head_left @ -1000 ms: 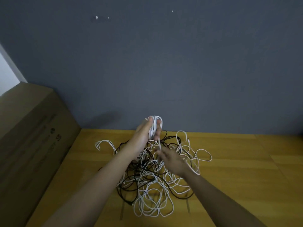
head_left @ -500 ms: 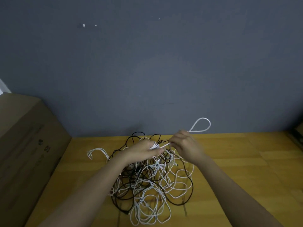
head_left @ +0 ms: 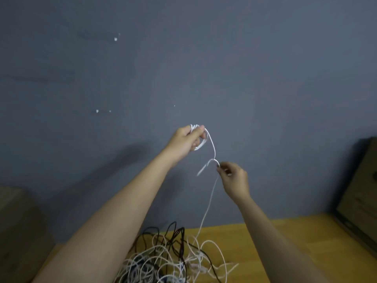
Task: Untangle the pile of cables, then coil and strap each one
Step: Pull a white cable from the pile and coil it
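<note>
My left hand (head_left: 188, 139) is raised high in front of the grey wall, closed around a small coil of white cable (head_left: 204, 139). From the coil the same white cable (head_left: 208, 203) drops, passes through the pinched fingers of my right hand (head_left: 234, 178) lower and to the right, and runs taut down into the pile. The pile of tangled white and black cables (head_left: 173, 260) lies on the wooden surface at the bottom centre, partly cut off by the frame edge.
A wooden tabletop (head_left: 285, 237) meets the grey wall (head_left: 204, 68) behind. A cardboard box (head_left: 18, 227) stands at the left edge. A dark box-like object (head_left: 361, 193) sits at the right edge.
Both hands have risen from the pile to well above it, pulling one white cable up and taut. The left hand now holds several loops; the view has tilted upward.
</note>
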